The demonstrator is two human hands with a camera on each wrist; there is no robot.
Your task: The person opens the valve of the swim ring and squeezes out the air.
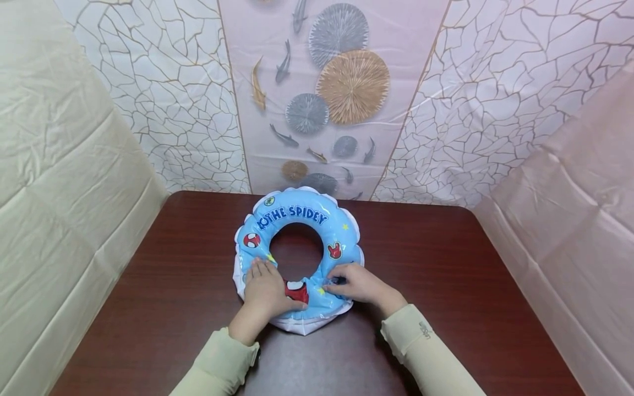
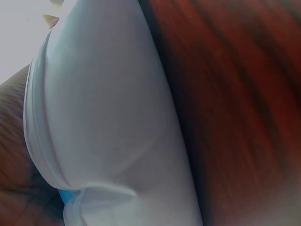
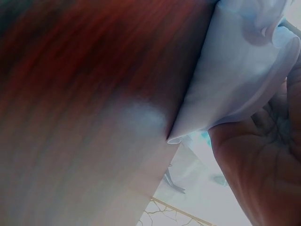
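Note:
A light blue inflatable swim ring (image 1: 309,201) with "THE SPIDEY" lettering lies on the dark red table, its scalloped white edge showing all round. My left hand (image 1: 266,289) rests on its near left part, fingers extended and thumb spread across a red cartoon print. On the near right part, the thumb and forefinger of my right hand (image 1: 360,283) pinch at the ring; the exact spot between them is partly hidden. From the left wrist, the ring's white underside (image 2: 108,103) fills the middle. The right wrist view shows that white side (image 3: 235,70) beside the right palm (image 3: 258,160).
The brown-red wooden table (image 1: 426,247) extends on both sides of the ring. Behind it hangs a patterned backdrop (image 1: 307,148) with fish and round motifs. Beige cloth walls (image 1: 64,209) stand at left and right.

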